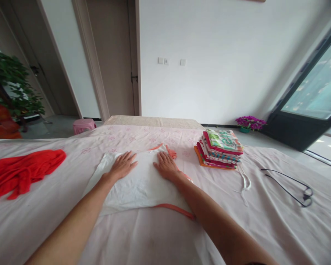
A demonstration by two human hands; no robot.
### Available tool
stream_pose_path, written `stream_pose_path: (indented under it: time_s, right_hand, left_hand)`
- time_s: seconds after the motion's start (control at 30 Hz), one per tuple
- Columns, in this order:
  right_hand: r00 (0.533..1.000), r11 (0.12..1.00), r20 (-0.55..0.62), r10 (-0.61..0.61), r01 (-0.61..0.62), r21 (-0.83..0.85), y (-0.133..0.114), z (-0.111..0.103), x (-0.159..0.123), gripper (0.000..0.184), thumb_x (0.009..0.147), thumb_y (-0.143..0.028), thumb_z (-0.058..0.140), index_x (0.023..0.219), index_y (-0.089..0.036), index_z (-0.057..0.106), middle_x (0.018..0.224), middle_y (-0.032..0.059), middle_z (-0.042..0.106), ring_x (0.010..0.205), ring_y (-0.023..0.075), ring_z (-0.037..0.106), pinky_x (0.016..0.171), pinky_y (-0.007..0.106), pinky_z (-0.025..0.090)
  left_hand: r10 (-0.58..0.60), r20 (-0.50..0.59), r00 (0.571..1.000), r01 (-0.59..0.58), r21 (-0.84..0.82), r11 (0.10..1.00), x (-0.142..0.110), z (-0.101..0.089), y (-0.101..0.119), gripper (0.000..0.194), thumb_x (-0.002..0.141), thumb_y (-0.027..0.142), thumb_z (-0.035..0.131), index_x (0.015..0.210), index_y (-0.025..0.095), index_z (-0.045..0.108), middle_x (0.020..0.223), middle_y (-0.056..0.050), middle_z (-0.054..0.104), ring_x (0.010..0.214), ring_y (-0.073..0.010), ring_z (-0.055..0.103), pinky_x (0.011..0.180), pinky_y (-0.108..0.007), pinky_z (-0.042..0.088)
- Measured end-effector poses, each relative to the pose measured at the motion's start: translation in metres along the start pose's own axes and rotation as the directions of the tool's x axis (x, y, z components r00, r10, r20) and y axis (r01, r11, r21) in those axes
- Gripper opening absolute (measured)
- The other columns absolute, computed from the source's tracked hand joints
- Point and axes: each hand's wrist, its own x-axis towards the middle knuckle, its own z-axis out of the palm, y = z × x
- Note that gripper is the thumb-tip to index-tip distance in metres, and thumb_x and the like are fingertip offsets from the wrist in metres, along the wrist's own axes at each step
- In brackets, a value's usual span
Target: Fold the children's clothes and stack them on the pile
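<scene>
A white cloth garment with orange trim [138, 187] lies spread out on the pale pink sheet in front of me. It looks like an apron, though the exact kind is hard to tell. My left hand [124, 165] rests flat on its far left part, fingers stretched out. Flat on the far right part lies my right hand [167, 166], its fingers also extended, close to a bunch of orange ties [171, 152]. One orange-edged curve shows at the near right side, partly covered by my right forearm.
To the right stands a stack of folded patterned cloths [220, 149], white strings [245, 180] trailing from it. Eyeglasses [298, 187] lie farther right. A crumpled red cloth [24, 171] is at the left. Beyond the sheet [143, 239] are a pink stool [84, 126] and purple flowers [250, 123].
</scene>
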Motion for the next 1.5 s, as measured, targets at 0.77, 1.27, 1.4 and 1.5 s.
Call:
stream_pose_path:
  time_s: [0.77, 1.27, 1.4, 1.5]
  right_hand:
    - [0.976, 0.977, 0.077, -0.205, 0.208, -0.037, -0.055, -0.006, -0.081, 0.066, 0.101, -0.053, 0.024, 0.155, -0.014, 0.026, 0.162, 0.0109, 0.018, 0.150, 0.0269, 0.013, 0.121, 0.047, 0.010]
    - [0.997, 0.986, -0.003, -0.075, 0.074, -0.148, 0.019, -0.027, -0.116, 0.058, 0.102, -0.045, 0.029, 0.151, -0.015, 0.035, 0.159, 0.0104, 0.029, 0.147, 0.0245, 0.025, 0.120, 0.045, 0.015]
    - [0.998, 0.991, -0.018, -0.066, 0.064, -0.116, 0.019, -0.028, -0.116, 0.054, 0.102, -0.044, 0.032, 0.148, -0.017, 0.040, 0.157, 0.0093, 0.034, 0.145, 0.0229, 0.028, 0.119, 0.043, 0.017]
    - [0.997, 0.992, -0.036, -0.076, 0.072, -0.100, 0.020, -0.028, -0.117, 0.051, 0.101, -0.041, 0.033, 0.146, -0.018, 0.044, 0.155, 0.0095, 0.038, 0.143, 0.0219, 0.031, 0.118, 0.041, 0.019]
  left_hand:
    - [0.036, -0.099, 0.994, -0.015, 0.198, 0.980, -0.120, -0.010, -0.022, 0.060, 0.096, 0.052, 0.034, 0.148, 0.022, 0.041, 0.158, -0.013, 0.033, 0.146, -0.0282, 0.029, 0.116, -0.048, 0.025]
    - [0.257, -0.243, 0.935, -0.271, -0.026, 0.962, -0.209, -0.066, -0.035, 0.018, 0.090, 0.037, 0.055, 0.098, 0.023, 0.064, 0.104, -0.004, 0.066, 0.104, -0.0192, 0.060, 0.094, -0.032, 0.046]
    - [0.351, -0.144, 0.925, -0.350, 0.038, 0.936, -0.231, -0.070, -0.021, 0.016, 0.086, 0.022, 0.056, 0.099, 0.025, 0.063, 0.103, -0.003, 0.065, 0.099, -0.0179, 0.061, 0.089, -0.030, 0.046]
    - [0.343, -0.163, 0.925, -0.333, 0.089, 0.939, -0.235, -0.064, -0.027, 0.022, 0.088, 0.016, 0.050, 0.100, 0.026, 0.065, 0.101, -0.001, 0.068, 0.095, -0.0171, 0.063, 0.088, -0.031, 0.046]
